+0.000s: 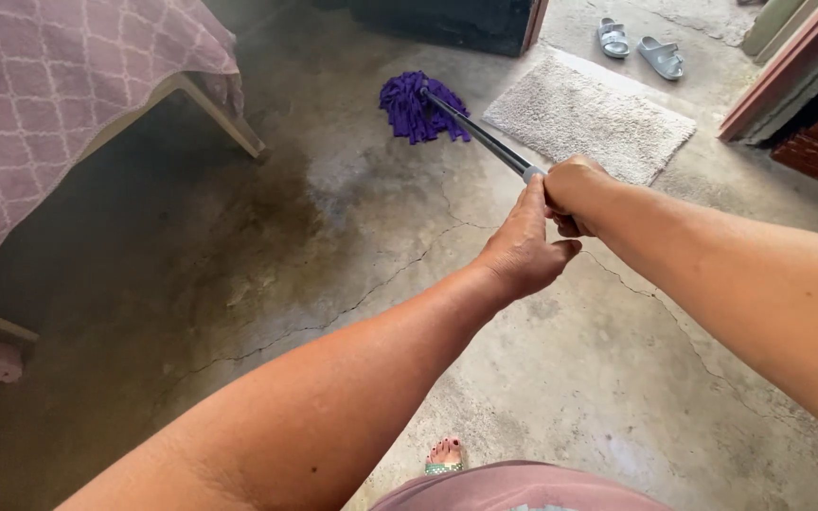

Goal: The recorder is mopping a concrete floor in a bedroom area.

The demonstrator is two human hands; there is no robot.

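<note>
Fingers of my right hand point(575, 194) are wrapped tight round the top end of the mop handle point(480, 137), and my left hand point(523, 251) is closed on the same pole just below it, thumb side up, so both fists sit stacked at the near end of the handle. From my grip the dark pole runs away and down to the purple mop head point(420, 109), which lies spread on the concrete floor point(560, 378) well beyond my hands. I judge the pole stiff and light, with most of the drag at the soft, stringy head, which looks floppy and likely heavier if wet; holding high with two hands apart would give better leverage than this close stack. Just beside the mop head, on its far right, lies a pale bath mat point(589, 118), and past that a pair of grey sandals point(638, 47). Left of the mop head the floor shows a darker, damp-looking patch, and further left stands a bed with a patterned pink cover point(59, 104). Near me, my bare foot point(444, 454) shows.
</note>
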